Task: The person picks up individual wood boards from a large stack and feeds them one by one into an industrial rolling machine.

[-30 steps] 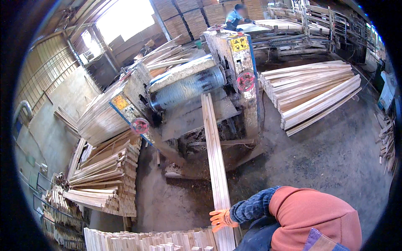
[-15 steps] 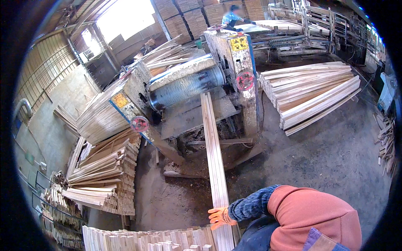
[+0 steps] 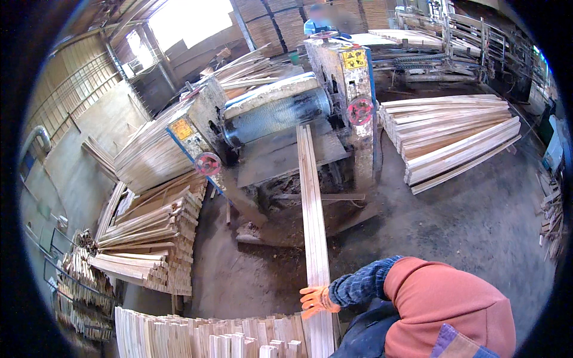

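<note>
Shows orange-gloved right hand [image 3: 319, 300], splayed wide and visibly clasping nothing, laid crosswise on pale boards [image 3: 315, 238] running lengthwise ahead to the roller [image 3: 277, 117], with left hand out of view.

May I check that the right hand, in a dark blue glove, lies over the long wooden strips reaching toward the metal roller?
Not quite: the head view shows that the glove is orange, not dark blue. The right hand does lie over the long wooden strips reaching toward the metal roller.
</note>
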`<state>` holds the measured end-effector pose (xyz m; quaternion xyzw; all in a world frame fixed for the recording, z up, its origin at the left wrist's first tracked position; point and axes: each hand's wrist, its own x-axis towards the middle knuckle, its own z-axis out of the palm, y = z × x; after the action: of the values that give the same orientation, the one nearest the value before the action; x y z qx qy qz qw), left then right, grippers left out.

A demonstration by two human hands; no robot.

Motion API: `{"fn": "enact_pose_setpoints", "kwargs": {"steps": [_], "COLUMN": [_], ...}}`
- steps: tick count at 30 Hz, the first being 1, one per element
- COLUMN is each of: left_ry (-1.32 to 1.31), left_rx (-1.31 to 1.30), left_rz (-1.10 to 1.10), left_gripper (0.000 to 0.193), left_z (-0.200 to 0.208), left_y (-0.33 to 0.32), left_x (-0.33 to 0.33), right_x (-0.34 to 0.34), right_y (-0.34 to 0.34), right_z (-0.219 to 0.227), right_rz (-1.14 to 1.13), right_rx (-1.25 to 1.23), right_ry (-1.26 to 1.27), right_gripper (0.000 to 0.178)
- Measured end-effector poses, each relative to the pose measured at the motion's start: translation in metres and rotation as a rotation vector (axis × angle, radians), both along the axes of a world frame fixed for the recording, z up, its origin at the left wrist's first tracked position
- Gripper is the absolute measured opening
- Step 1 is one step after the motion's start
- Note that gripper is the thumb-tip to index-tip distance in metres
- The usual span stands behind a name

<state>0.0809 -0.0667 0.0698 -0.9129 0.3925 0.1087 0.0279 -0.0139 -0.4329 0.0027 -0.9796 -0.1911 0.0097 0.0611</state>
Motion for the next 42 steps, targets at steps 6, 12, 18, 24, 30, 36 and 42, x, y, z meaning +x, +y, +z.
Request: {"fn": "enact_pose_setpoints", "kwargs": {"steps": [6,12,18,24,30,36,42], "left_ry": [-0.01,0.008,0.014,0.04,-0.014,-0.189,-0.001], "left_rx": [-0.068,-0.099,0.012,0.193,0.203,0.083,-0.358], "left_rz": [-0.009,0.056,0.195,0.372,0.542,0.247,0.261], "left_gripper": [0.073,0.071,0.07,0.069,0.071,0.049,0.091], "left_z": [0.002,0.001,0.012,0.061,0.061,0.022,0.045], "left_y": [0.003,0.032,0.095,0.125,0.064,-0.043,-0.161], "left_x": [-0.004,-0.013,-0.048,-0.094,-0.136,-0.12,-0.106], "right_x": [-0.004,0.004,0.0,0.003,0.017,0.005,0.001], "right_y": [-0.002,0.002,-0.013,-0.078,-0.19,-0.173,-0.07], "right_z": [-0.003,0.027,0.035,0.083,0.128,0.106,0.066], "right_rz": [0.011,0.037,0.097,0.134,-0.066,-0.066,0.322], "right_rx": [0.034,-0.084,-0.01,0.054,0.006,-0.013,0.156], "right_ry": [-0.175,-0.03,-0.132,-0.009,-0.234,-0.067,-0.333], "right_gripper": [0.103,0.086,0.089,0.108,0.108,0.112,0.087]}}
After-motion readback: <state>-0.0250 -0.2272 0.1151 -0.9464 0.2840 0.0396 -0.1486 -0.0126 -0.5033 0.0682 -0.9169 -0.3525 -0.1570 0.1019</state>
